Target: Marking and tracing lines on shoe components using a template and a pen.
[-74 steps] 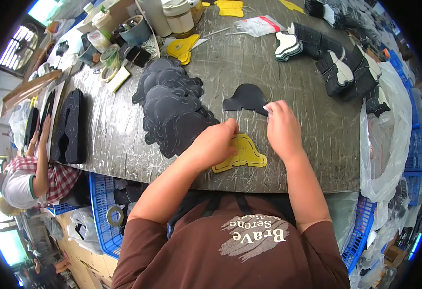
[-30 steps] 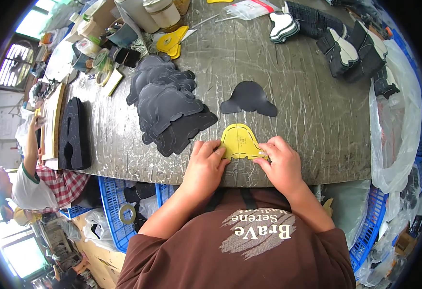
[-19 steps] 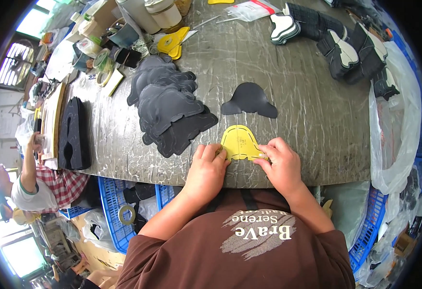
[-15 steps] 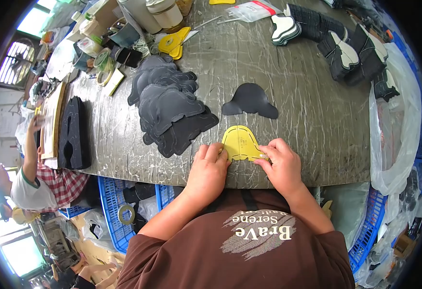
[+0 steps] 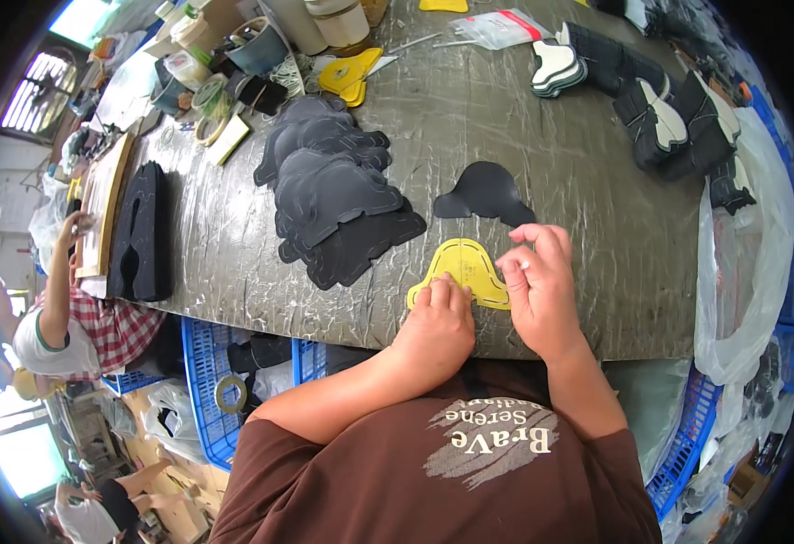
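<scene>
A yellow template (image 5: pixel 480 270) with a slotted outline lies flat near the table's front edge. The fingers of my left hand (image 5: pixel 435 319) are laid out over its lower left part and press on it. Whatever lies under the template is hidden. My right hand (image 5: pixel 546 288) is lifted just off its right side, fingers curled, with a small white bit showing by the thumb that I cannot make out. Just beyond lies a single black rounded piece (image 5: pixel 483 190). To the left is an overlapping pile of black pieces (image 5: pixel 338 195) with pale lines along their edges.
Bundled black pieces (image 5: pixel 610 63) lie at the far right, near a clear plastic bag (image 5: pixel 732 299). Tubs and tools (image 5: pixel 256 50) crowd the far left, by another yellow template (image 5: pixel 351 77). A black stack (image 5: pixel 140 236) stands at left, near a co-worker (image 5: pixel 84 317). Blue baskets (image 5: pixel 206 363) sit below the edge.
My left hand has shifted right and now lies on top of the template. My right hand has let go of its right edge and risen. The view has shifted slightly.
</scene>
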Tool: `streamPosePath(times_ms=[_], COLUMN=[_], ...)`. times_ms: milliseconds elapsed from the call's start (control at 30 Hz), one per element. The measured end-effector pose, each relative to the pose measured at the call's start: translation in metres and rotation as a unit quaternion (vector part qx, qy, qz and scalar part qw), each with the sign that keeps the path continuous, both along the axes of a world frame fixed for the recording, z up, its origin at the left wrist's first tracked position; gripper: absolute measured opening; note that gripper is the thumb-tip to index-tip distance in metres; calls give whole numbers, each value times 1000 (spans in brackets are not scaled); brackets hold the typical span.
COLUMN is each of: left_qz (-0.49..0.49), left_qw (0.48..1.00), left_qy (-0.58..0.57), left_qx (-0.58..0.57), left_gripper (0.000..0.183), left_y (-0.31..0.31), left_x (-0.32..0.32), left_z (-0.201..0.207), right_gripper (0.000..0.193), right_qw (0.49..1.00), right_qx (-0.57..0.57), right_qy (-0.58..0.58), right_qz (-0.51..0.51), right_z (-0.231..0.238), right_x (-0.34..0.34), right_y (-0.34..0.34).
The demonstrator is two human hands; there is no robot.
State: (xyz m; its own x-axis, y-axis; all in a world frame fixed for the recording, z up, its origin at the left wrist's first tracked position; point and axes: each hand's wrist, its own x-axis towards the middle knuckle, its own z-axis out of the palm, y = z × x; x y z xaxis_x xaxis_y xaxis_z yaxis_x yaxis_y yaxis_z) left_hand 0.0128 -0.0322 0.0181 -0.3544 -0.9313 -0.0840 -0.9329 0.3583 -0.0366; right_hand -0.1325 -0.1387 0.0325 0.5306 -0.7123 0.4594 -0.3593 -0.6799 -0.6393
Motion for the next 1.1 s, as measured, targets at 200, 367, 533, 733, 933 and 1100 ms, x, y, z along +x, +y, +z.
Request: streamPosePath(times_ms=[200,367,533,733,933,1100], left_qz=[-10,-23,-27,-26,-5,-4], left_qw=[992,991,991,992,995,995], left_qy=[-26,-17,5,2,-1,-18], left_qx=[-122,-132,-130,-122,-95,-96], left_gripper=[36,30,30,32,39,38], left_y=[-2,-2,-2,-2,-3,-3], left_x=[-6,-5,-4,-4,-7,-7], left_z=[-14,-14,-15,-16,-11,-7], right_gripper=[8,1,3,9,9,9], right_qw=[945,932,940,955,963,968], right_qx=[293,326,295,246,241,226], right_qy=[-115,-15,17,6,-7,6], right_qz=[91,158,169,167,122,107], right_z=[-7,-11,-10,-14,-12,-14], right_x=[34,47,49,51,50,50], right_y=[3,0,-3,-4,-14,-19])
